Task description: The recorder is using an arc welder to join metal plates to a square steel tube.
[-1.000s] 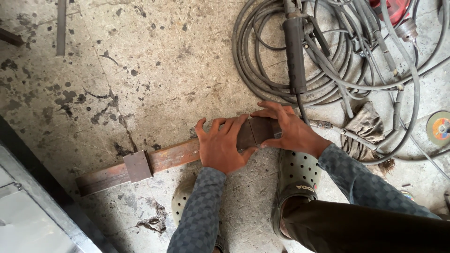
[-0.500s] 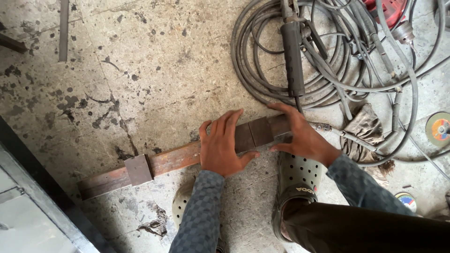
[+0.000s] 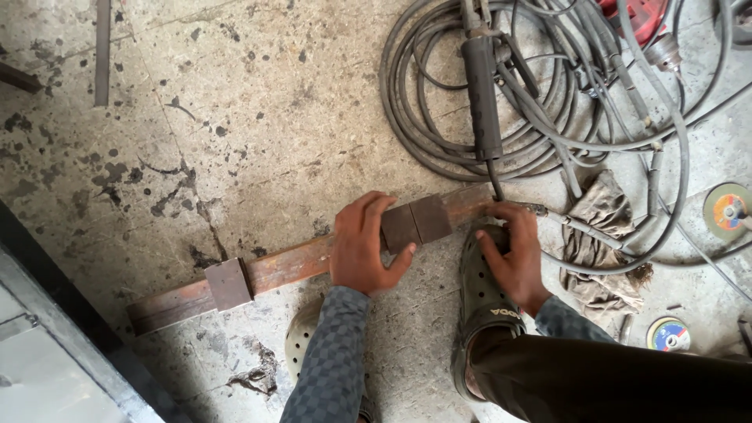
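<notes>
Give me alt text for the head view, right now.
Left hand presses on a rusty steel bar lying on the concrete floor, beside two square plates on it; right hand grips the bar's far end. A third plate sits further left; coiled cables lie behind.

Left hand (image 3: pixel 362 249) flat, fingers spread, right hand (image 3: pixel 513 252) palm down, curled
</notes>
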